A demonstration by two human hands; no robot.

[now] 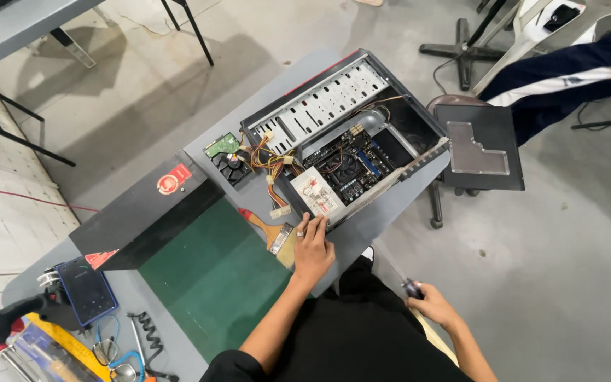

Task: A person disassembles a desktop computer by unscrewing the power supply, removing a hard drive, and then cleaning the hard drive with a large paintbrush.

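Left hand (312, 247) rests at the tabletop's (369, 226) near edge, fingers spread loosely on the open computer case's (348, 134) near corner, beside a paintbrush (270, 230) whose handle points away leftward. Right hand (429, 303), off the tabletop, grips a small dark object (413, 288), too small to identify.

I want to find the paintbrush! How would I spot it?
Look at the open computer case lying on the grey table. Just in front of its near corner, beside the green mat, lies the paintbrush, right next to the left hand. It is the only thing there with a wooden handle, a red tip and pale bristles.
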